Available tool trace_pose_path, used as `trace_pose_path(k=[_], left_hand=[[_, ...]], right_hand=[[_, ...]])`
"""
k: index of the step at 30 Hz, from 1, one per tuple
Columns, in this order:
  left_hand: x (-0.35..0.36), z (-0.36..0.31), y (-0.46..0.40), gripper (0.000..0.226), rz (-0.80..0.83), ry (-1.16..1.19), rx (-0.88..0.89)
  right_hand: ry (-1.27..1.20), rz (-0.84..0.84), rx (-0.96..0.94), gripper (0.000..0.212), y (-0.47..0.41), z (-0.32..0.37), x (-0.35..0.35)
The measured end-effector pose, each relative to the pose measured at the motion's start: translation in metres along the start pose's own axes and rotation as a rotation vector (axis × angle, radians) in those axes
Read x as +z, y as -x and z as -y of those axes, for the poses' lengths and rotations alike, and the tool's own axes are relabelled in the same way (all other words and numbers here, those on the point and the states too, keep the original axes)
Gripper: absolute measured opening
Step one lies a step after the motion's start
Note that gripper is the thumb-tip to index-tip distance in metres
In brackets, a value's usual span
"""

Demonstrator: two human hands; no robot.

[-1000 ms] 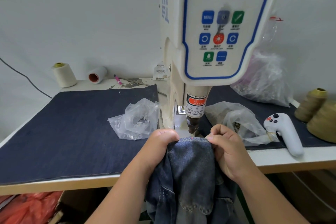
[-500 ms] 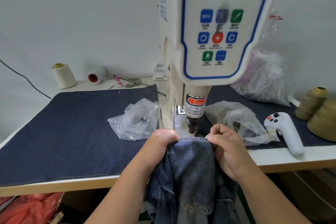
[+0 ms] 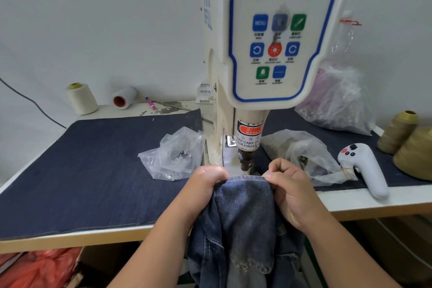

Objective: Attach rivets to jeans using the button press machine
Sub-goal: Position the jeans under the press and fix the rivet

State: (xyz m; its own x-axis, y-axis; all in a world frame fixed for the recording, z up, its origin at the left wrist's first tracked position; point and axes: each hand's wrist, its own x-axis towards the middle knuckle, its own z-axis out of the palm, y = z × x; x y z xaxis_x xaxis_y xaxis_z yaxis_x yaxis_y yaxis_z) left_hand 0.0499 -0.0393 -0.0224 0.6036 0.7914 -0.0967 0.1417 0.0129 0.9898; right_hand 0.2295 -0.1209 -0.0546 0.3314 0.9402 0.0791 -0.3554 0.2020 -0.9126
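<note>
Blue jeans (image 3: 245, 213) hang over the table's front edge, their stitched top hem lying just below the press head (image 3: 246, 159) of the cream button press machine (image 3: 271, 58). My left hand (image 3: 205, 184) grips the hem's left end with curled fingers. My right hand (image 3: 287, 184) pinches the hem's right end. The fabric is stretched taut between them. A clear bag with small metal rivets (image 3: 174, 154) lies left of the machine, and another clear bag (image 3: 304, 156) lies to the right.
A dark denim mat (image 3: 81, 170) covers the table. A white handheld controller (image 3: 364, 168) lies at the right. Thread cones stand at the far right (image 3: 406, 142) and back left (image 3: 81, 98). A large plastic bag (image 3: 336, 100) leans against the wall. Red plastic (image 3: 39, 269) sits under the table.
</note>
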Motion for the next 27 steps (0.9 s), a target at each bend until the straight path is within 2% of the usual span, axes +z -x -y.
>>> trace_pose_path(k=[23, 27], left_hand=[[0.0017, -0.0027, 0.002, 0.023, -0.007, 0.006, -0.007], [0.001, -0.0013, 0.0011, 0.032, -0.009, 0.0, -0.012]], right_hand=[[0.027, 0.027, 0.028, 0.019, -0.0028, -0.0005, -0.0045], [0.022, 0.027, 0.025, 0.019, -0.0021, 0.0003, -0.0033]])
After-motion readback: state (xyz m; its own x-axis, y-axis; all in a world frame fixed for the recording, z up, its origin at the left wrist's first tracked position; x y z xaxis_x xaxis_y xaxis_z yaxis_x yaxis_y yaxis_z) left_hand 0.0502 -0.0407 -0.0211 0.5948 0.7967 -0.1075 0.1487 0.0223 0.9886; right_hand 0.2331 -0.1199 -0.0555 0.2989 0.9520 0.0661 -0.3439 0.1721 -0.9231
